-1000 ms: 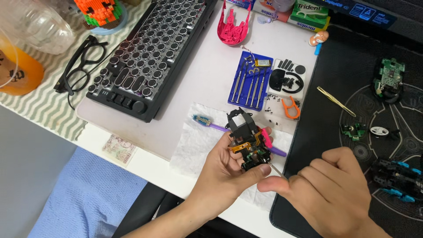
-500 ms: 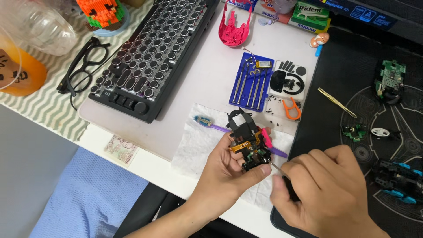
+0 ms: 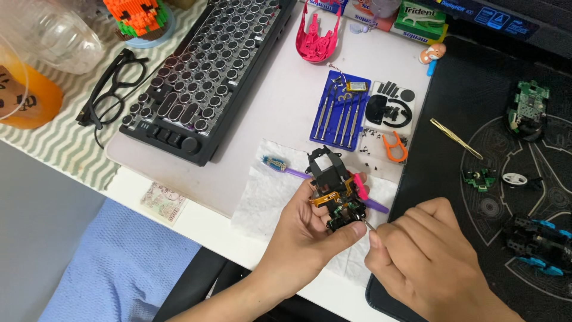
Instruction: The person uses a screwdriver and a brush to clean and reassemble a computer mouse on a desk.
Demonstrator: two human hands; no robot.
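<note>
Since a second ago the right hand (image 3: 426, 262) has curled up: its fingers, then stretched loosely toward the part, are now drawn into a fist around a thin metal tool (image 3: 369, 225), and only the tip pokes out at the thumb side. That tip now sits right against the lower edge of the black mouse frame (image 3: 335, 191), so the work looks to have gone from reaching to actually prodding or turning something in there. The left hand (image 3: 310, 235) has barely shifted; it grasps the frame from below, thumb pressed across its bottom end, holding it tilted just above the white paper towel (image 3: 262, 197). Beyond its fingertips lie a purple toothbrush (image 3: 286, 168) and a blue screwdriver tray (image 3: 333, 113). Past the right knuckles, small circuit boards rest on the black mat (image 3: 476, 119).
</note>
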